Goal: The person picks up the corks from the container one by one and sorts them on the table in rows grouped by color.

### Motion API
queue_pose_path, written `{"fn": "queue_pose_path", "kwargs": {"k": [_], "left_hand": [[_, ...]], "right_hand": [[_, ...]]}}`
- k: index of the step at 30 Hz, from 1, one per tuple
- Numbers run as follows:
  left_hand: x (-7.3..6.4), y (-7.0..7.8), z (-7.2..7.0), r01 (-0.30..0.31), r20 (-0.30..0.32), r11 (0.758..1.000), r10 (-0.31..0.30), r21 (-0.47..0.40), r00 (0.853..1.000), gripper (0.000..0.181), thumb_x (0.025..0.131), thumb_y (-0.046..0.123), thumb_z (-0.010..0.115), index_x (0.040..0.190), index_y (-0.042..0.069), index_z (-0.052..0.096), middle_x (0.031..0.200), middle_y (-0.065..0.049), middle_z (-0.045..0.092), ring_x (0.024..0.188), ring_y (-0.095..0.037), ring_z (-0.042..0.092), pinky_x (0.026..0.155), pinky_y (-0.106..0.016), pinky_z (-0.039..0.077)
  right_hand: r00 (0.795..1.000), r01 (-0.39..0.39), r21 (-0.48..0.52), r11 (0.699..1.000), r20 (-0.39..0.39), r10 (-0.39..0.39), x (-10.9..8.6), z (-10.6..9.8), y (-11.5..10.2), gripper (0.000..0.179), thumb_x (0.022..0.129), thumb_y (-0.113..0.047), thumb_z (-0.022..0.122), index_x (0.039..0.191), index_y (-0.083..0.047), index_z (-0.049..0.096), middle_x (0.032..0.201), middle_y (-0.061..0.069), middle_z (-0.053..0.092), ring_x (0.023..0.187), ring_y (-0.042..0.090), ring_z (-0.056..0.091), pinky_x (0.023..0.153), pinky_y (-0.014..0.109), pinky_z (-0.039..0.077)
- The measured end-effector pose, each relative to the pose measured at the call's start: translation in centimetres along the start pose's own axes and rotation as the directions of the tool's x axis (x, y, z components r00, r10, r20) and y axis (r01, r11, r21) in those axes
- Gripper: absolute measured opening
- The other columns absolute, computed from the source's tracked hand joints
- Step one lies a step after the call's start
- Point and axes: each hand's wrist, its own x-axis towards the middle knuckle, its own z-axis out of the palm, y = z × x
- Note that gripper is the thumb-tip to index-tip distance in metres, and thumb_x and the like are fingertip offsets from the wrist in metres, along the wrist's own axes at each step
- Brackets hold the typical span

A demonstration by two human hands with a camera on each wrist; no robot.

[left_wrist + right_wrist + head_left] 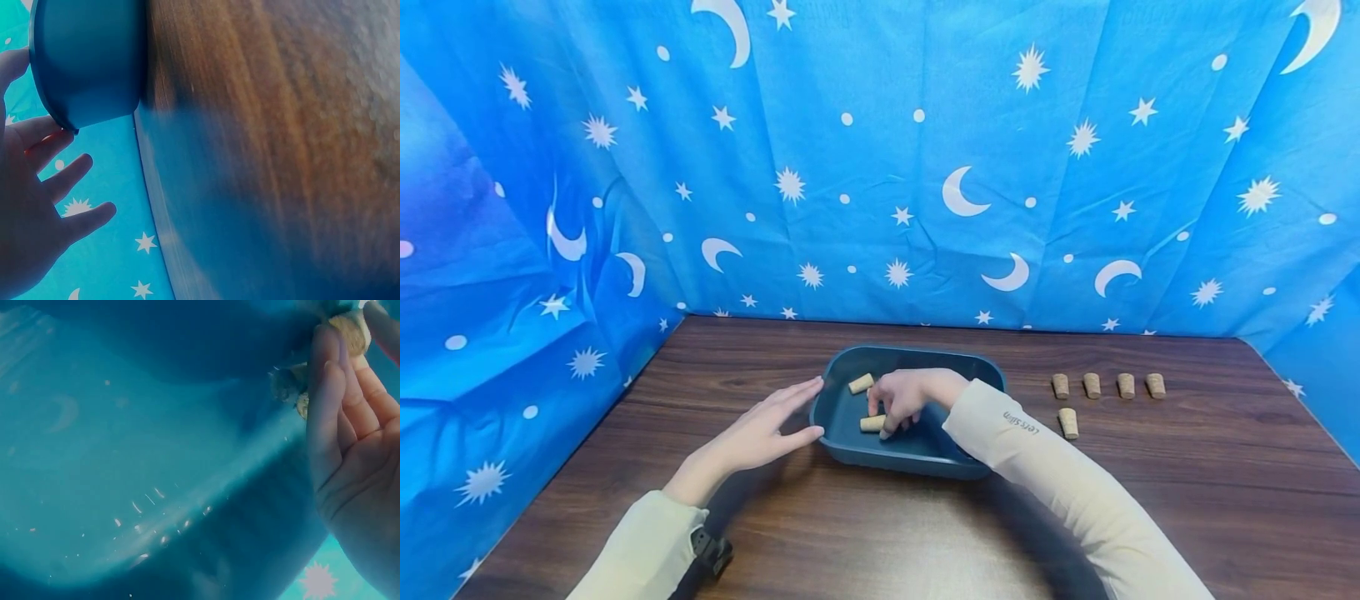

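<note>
My right hand (904,398) reaches down into a dark teal plastic basin (910,458) and pinches a cork stopper (872,424) between thumb and fingers. In the right wrist view, the end of that cork (350,334) shows between the fingertips. A second cork (861,383) lies inside the basin, just behind the held one. At the basin's left end, my left hand (758,429) has its fingers extended and spread, with the fingertips at the rim. The left wrist view shows its thumb and forefinger against the basin's outer edge (53,115).
On the dark wooden table (880,533), right of the basin, several corks (1092,386) stand in a row, with another cork (1068,423) in front of them. A blue cloth (880,167) printed with moons and stars hangs behind and along the sides.
</note>
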Motion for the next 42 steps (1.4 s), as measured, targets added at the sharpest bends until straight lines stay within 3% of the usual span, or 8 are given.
{"fn": "queue_pose_path", "kwargs": {"k": [10,16,27,35,42], "left_hand": [[0.0,0.1,0.0,0.000,0.005,1.000,0.000,0.007,1.000,0.067,0.084,0.045,0.053,0.138,0.010,0.031,0.140,-0.007,0.030,0.126,-0.029,0.026,0.093,-0.056,0.026],[0.0,0.0,0.1,0.000,0.005,1.000,0.000,0.015,1.000,0.070,0.083,0.051,0.050,0.138,0.010,0.031,0.140,-0.007,0.030,0.125,-0.029,0.027,0.093,-0.056,0.027],[0.0,0.1,0.0,0.000,0.007,1.000,0.000,0.013,1.000,0.071,0.083,0.052,0.050,0.138,0.010,0.031,0.140,-0.007,0.030,0.126,-0.029,0.026,0.093,-0.055,0.026],[0.1,0.2,0.1,-0.008,0.004,1.000,0.008,0.014,1.000,0.070,0.084,0.051,0.050,0.138,0.011,0.032,0.140,-0.007,0.030,0.125,-0.031,0.026,0.093,-0.055,0.026],[0.1,0.3,0.0,-0.009,0.003,1.000,0.009,0.019,1.000,0.070,0.084,0.051,0.050,0.137,0.009,0.032,0.140,-0.008,0.030,0.125,-0.032,0.027,0.093,-0.055,0.026]], "right_hand": [[0.999,0.015,0.005,1.000,-0.048,-0.015,-0.5,-0.6,0.1,0.017,0.083,-0.010,0.061,0.098,-0.017,0.056,0.078,0.002,0.061,0.064,0.016,0.060,0.057,0.029,0.050],[0.994,0.034,0.017,0.999,-0.108,-0.032,-1.2,-1.4,0.1,0.021,0.084,-0.011,0.060,0.104,-0.016,0.055,0.081,0.001,0.060,0.067,0.015,0.060,0.058,0.028,0.050],[0.984,0.073,0.075,0.995,-0.168,-0.059,-2.3,-2.7,-0.1,0.021,0.083,-0.006,0.060,0.102,-0.013,0.056,0.084,0.005,0.062,0.068,0.018,0.061,0.058,0.032,0.051],[0.967,0.125,0.047,0.991,-0.228,-0.111,-4.2,-4.4,-0.2,0.019,0.083,-0.007,0.060,0.101,-0.014,0.058,0.082,0.005,0.061,0.073,0.027,0.060,0.063,0.038,0.050],[0.952,0.196,0.076,0.978,-0.256,-0.171,-6.4,-5.7,0.6,0.022,0.083,-0.011,0.060,0.105,-0.012,0.059,0.083,0.004,0.059,0.071,0.024,0.057,0.063,0.041,0.049]]}}
